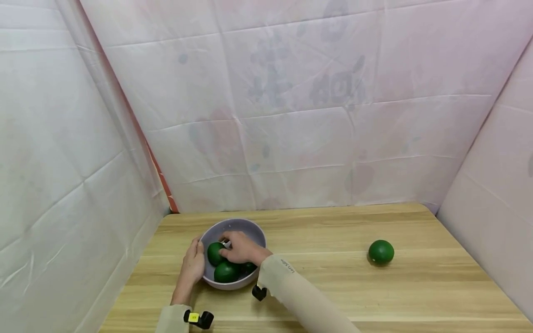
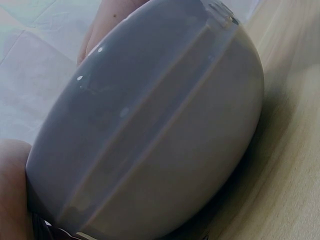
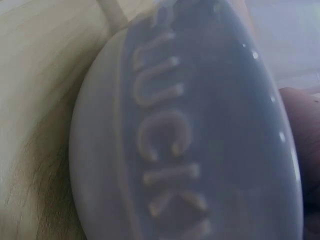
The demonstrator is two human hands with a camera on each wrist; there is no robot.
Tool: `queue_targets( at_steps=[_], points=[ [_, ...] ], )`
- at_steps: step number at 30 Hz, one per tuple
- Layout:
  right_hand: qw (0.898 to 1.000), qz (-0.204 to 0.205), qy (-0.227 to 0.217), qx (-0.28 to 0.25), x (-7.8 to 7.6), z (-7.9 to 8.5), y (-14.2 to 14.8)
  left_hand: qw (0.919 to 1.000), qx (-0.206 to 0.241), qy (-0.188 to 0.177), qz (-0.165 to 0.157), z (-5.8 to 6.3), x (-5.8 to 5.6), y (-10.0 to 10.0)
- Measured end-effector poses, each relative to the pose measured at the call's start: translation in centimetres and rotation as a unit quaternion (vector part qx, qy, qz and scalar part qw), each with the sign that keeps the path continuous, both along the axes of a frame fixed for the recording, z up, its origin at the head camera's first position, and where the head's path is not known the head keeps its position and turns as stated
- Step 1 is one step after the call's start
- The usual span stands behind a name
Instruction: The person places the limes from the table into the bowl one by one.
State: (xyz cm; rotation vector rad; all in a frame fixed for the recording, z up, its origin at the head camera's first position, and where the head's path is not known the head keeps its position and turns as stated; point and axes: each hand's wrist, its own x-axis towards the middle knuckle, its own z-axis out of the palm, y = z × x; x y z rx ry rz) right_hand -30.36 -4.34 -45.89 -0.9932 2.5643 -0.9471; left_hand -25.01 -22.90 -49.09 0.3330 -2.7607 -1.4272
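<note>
On the wooden table stands a grey-purple bowl (image 1: 245,225) with several round, dark green fruits in it. My left hand (image 1: 194,263) grips the bowl's left side, thumb up at the rim. Reaching in over the right rim, my right hand (image 1: 241,248) holds one green fruit (image 1: 214,254), its thumb and fingers on the fruit's right side. Another green fruit (image 1: 226,272) lies just in front, and one more (image 1: 249,267) is partly hidden under the right hand. In the right wrist view, raised letters run along the bowl's outer wall (image 3: 220,130); the left wrist view shows its ribbed outside (image 2: 195,130).
A single green fruit (image 1: 381,252) sits on the right part of the wooden table (image 1: 316,277). Pale, creased cloth sheets (image 1: 291,138) rise behind the table and on both sides. Each wrist carries a small black camera (image 1: 205,320) close to the tabletop.
</note>
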Motion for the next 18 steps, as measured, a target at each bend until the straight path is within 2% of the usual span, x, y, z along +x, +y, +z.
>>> queue_targets(
  at_steps=[11, 18],
  points=[
    [0.999, -0.013, -0.03, -0.004, -0.2, 0.5, 0.9, 1.0, 0.006, -0.004, -0.002, 0.0, 0.2, 0.1],
    [1.0, -0.014, -0.018, -0.002, -0.5, 0.6, 1.4, 1.0, 0.003, -0.004, -0.003, 0.0, 0.1, 0.2]
  ],
)
